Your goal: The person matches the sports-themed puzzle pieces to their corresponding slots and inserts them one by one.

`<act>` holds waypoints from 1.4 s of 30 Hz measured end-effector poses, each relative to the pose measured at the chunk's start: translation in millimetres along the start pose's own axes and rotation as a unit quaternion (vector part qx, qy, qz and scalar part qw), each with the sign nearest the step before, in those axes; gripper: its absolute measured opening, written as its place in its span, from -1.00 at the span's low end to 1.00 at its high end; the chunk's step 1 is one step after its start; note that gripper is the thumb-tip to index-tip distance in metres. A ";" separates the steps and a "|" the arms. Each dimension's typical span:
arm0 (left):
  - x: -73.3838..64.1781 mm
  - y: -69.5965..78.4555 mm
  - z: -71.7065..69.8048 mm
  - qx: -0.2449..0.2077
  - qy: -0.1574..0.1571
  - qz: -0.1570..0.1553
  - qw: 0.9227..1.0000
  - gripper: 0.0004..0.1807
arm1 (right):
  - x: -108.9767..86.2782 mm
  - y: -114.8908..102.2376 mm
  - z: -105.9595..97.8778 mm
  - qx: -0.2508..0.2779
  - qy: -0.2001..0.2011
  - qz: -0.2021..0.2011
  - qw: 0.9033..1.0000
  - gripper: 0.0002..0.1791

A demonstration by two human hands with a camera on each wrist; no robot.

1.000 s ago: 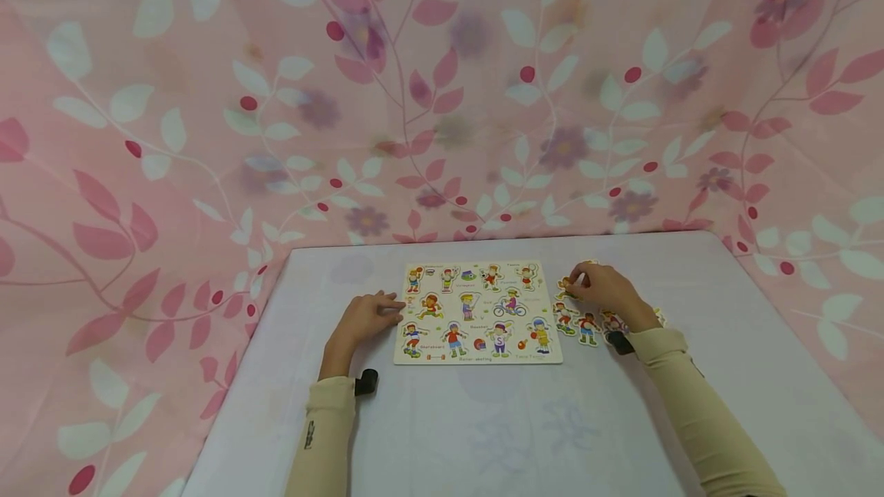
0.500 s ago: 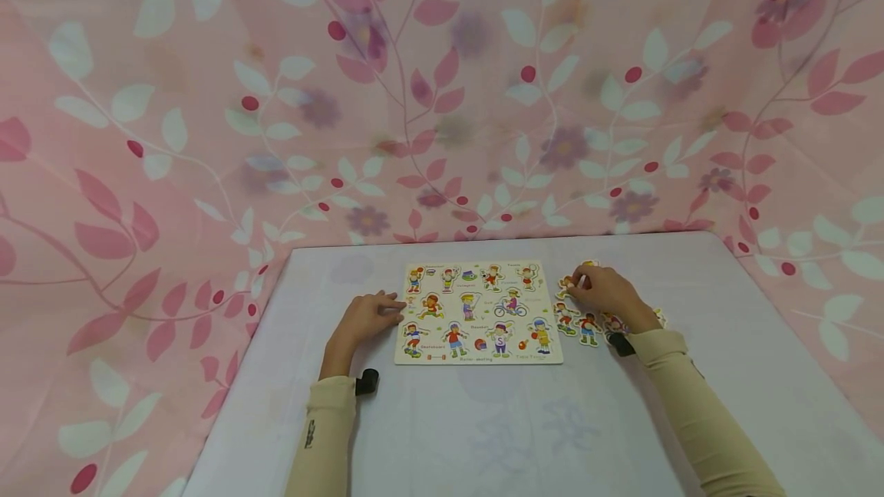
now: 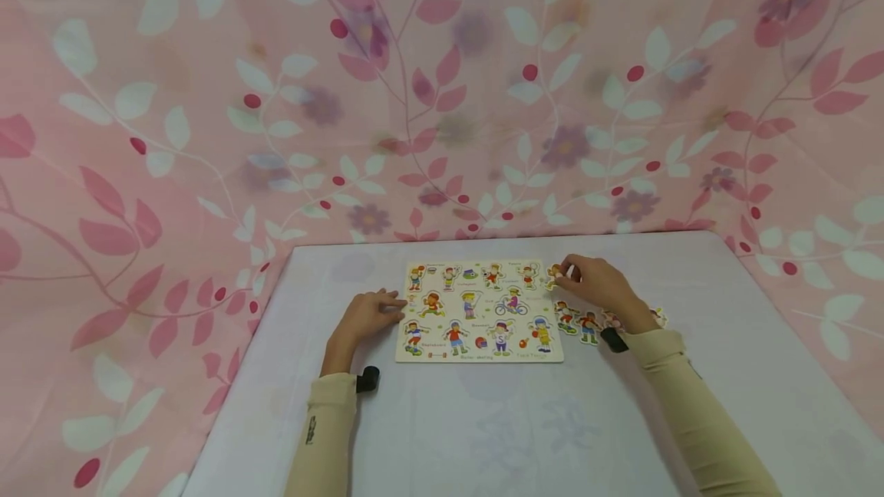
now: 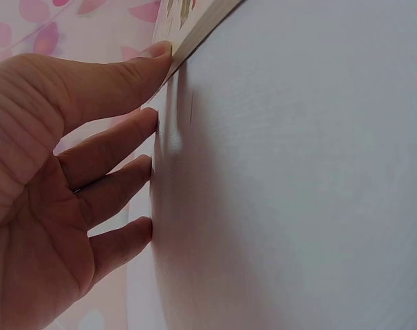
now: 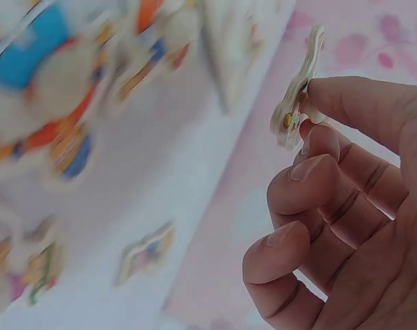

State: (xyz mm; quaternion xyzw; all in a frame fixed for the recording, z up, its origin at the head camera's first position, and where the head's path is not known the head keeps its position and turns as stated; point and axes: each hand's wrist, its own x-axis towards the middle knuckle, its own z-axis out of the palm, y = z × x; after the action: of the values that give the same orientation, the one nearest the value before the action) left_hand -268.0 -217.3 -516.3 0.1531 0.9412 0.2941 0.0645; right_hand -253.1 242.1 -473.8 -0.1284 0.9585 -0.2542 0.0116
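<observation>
A flat puzzle board with pictures of children at sports lies on the table. My left hand is at its left edge; in the left wrist view the thumb touches the board's edge, and the other fingers are loosely bent against the white cloth. My right hand pinches a small cut-out puzzle piece between thumb and fingers, at the board's upper right edge. Edge-on in the right wrist view, this puzzle piece is held above the table, its picture mostly hidden.
Several loose puzzle pieces lie right of the board, some partly hidden under my right wrist. White cloth covers the table. A pink floral curtain hangs behind and at the sides.
My right hand has moved up and left, lifting a puzzle piece from the loose group to the board's right edge. The left hand has stayed in place.
</observation>
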 end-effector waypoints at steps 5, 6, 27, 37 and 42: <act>-0.2 1.0 -0.7 -0.001 -0.002 -0.006 1.000 -0.70 | 4.4 -27.0 1.7 0.009 -0.004 -0.017 1.000 -0.79; -0.2 1.2 -0.7 0.000 -0.003 -0.008 1.000 -0.70 | 5.5 -32.1 2.9 0.012 -0.006 -0.022 1.000 -0.79; 1.0 1.6 -2.2 -0.008 -0.010 -0.017 1.000 -0.70 | 51.6 -106.0 64.7 0.043 -0.062 -0.091 0.993 -0.77; 1.2 3.7 -1.7 -0.010 -0.012 -0.024 1.000 -0.70 | 68.3 -132.5 90.5 0.027 -0.095 -0.102 0.990 -0.83; 0.2 3.0 -1.8 -0.007 -0.016 -0.027 0.999 -0.70 | 73.9 -144.2 102.6 0.025 -0.100 -0.110 0.989 -0.86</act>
State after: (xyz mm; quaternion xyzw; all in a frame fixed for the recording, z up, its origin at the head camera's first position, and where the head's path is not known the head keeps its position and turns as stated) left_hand -267.9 -215.9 -513.1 0.1320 0.9417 0.2967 0.0884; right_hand -281.0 53.0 -489.3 -0.2573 0.9260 -0.2635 0.0830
